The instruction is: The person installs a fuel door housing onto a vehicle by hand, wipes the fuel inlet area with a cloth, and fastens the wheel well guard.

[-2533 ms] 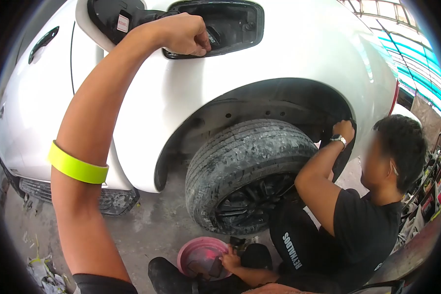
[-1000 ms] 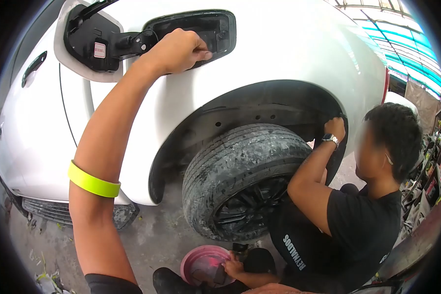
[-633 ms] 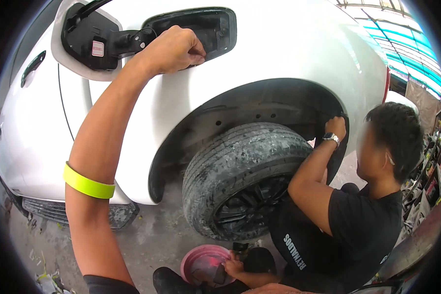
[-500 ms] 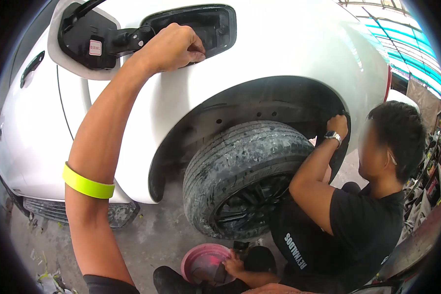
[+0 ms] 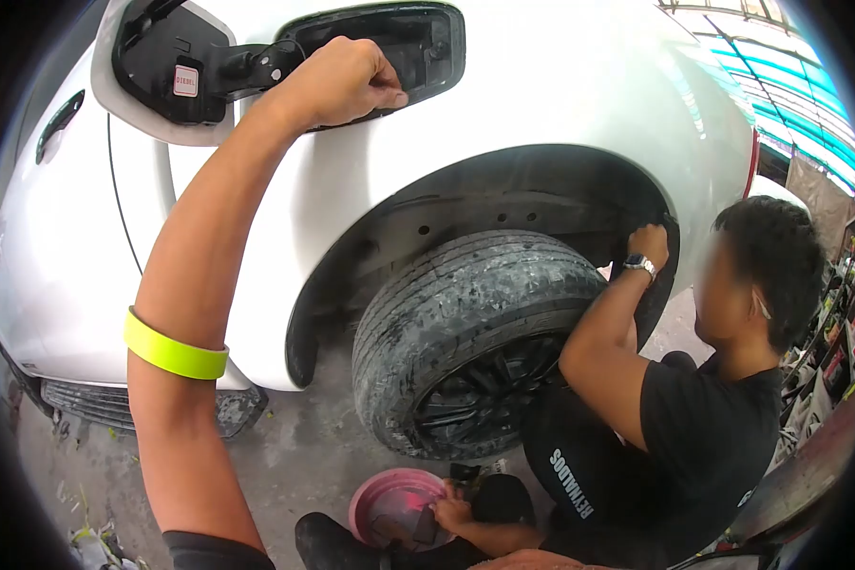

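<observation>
My left hand, its arm wearing a yellow-green band, is at the lower edge of the fuel filler recess on a white vehicle. Thumb and fingers are pinched together against the recess rim; whatever may be between them is too small to make out. To the left of the hand, the fuel door hangs open on its black hinge, with a "DIESEL" label on its inner side. I cannot see my right hand.
Below the recess are the black wheel arch and a dusty tire. A co-worker crouches at right, one hand at the arch's rear edge, the other by a pink basin on the concrete floor.
My left hand has shifted slightly right along the recess's lower rim, still pinched. The co-worker's watch hand has moved a little left and down at the arch edge.
</observation>
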A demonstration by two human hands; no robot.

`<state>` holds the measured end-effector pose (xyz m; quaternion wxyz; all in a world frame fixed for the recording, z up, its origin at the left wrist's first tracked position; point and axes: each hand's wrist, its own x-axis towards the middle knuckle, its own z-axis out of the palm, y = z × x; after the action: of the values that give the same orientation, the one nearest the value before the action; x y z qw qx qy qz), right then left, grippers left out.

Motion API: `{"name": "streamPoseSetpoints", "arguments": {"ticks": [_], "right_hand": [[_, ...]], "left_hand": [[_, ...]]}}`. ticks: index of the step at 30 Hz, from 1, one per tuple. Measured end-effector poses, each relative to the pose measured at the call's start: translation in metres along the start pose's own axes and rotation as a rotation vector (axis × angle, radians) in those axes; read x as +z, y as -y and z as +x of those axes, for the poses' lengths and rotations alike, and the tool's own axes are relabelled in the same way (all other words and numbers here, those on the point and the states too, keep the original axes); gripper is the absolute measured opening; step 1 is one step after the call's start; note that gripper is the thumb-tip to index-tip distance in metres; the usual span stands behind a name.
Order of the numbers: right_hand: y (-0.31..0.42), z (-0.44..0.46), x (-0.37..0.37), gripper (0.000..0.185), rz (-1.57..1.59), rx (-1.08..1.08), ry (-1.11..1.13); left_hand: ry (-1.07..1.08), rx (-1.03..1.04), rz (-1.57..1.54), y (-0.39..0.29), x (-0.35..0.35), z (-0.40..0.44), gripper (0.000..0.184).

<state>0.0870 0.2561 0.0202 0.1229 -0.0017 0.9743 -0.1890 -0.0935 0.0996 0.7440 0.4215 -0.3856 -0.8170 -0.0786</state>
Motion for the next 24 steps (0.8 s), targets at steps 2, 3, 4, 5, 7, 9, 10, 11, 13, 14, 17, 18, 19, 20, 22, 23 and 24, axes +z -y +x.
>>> {"name": "streamPoseSetpoints", "arguments": {"ticks": [2,3,4,5,7,9,10,11,13,14,17,18,19,20,22,23,24], "right_hand": [[0.002,0.000,0.000,0.036,-0.003,-0.003,-0.003],[0.002,0.000,0.000,0.036,-0.016,0.001,-0.009],[0.002,0.000,0.000,0.036,-0.028,0.007,-0.015],[0.002,0.000,0.000,0.036,-0.029,0.008,-0.016],[0.001,0.000,-0.001,0.036,-0.010,0.007,0.021],[0.002,-0.002,-0.003,0.034,-0.009,-0.017,-0.026],[0.004,-0.004,-0.005,0.034,-0.007,-0.043,-0.069],[0.006,-0.011,-0.017,0.033,0.014,-0.062,-0.113],[-0.013,-0.015,-0.073,0.031,0.012,-0.079,-0.269],[-0.026,-0.014,-0.116,0.030,-0.010,-0.074,-0.383],[-0.082,-0.008,-0.295,0.027,-0.205,-0.052,-0.870],[-0.094,-0.014,-0.341,0.026,-0.285,-0.041,-1.004],[-0.101,-0.019,-0.376,0.026,-0.353,-0.029,-1.105],[-0.104,-0.024,-0.393,0.025,-0.425,-0.044,-1.156],[-0.101,-0.035,-0.394,0.024,-0.580,-0.111,-1.183],[-0.095,-0.042,-0.385,0.020,-0.741,-0.209,-1.166],[-0.094,-0.045,-0.377,0.020,-0.749,-0.213,-1.168]], "left_hand": [[0.051,0.047,-0.022,0.002,-0.003,0.001,0.025],[0.051,0.045,-0.021,0.002,-0.004,0.002,0.025],[0.073,0.003,-0.016,0.000,-0.006,0.004,0.026],[0.095,-0.037,-0.012,-0.002,-0.007,0.006,0.027],[0.122,-0.048,0.024,-0.010,-0.013,0.008,0.028],[0.149,-0.059,0.061,-0.013,-0.015,0.011,0.030],[0.164,-0.108,0.025,-0.010,-0.013,0.015,0.032],[0.177,-0.158,-0.011,-0.009,-0.012,0.018,0.035],[0.147,-0.206,-0.041,-0.011,-0.008,0.023,0.039],[0.125,-0.252,-0.070,-0.014,-0.007,0.026,0.043],[0.251,-0.289,0.140,-0.031,-0.012,0.032,0.048],[0.240,-0.290,0.102,-0.031,-0.012,0.032,0.049],[0.239,-0.287,0.097,-0.031,-0.013,0.032,0.049],[0.253,-0.279,0.075,-0.030,-0.015,0.032,0.049],[0.266,-0.271,0.054,-0.029,-0.016,0.031,0.048],[0.255,-0.229,0.074,-0.029,-0.015,0.031,0.047],[0.240,-0.188,0.094,-0.029,-0.017,0.030,0.047]]}}
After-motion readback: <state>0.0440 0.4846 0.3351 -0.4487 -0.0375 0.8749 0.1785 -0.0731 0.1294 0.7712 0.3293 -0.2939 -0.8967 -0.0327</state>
